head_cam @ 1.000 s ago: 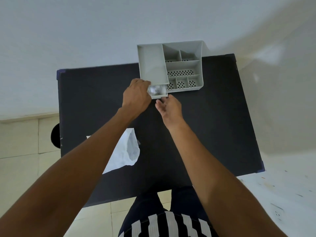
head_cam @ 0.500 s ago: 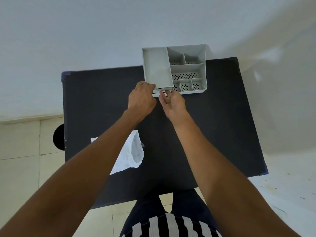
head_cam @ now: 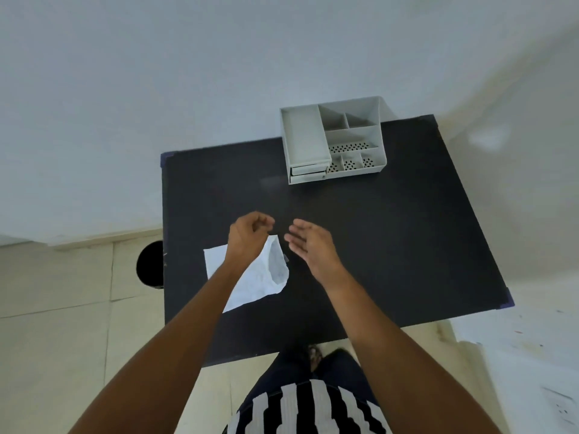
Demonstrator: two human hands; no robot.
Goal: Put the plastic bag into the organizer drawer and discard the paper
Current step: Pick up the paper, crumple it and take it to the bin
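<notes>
With the organizer drawer (head_cam: 308,173) shut at upper centre, the loosely curled, empty left hand (head_cam: 247,238) and spread right hand (head_cam: 310,245) hover at mid-frame over the paper (head_cam: 260,277), which next needs grasping and discarding.

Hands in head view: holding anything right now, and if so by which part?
Nothing is held. The left hand is loosely curled above the paper, empty; the right hand is open, palm showing, over the table. The organizer drawer looks shut.
</notes>
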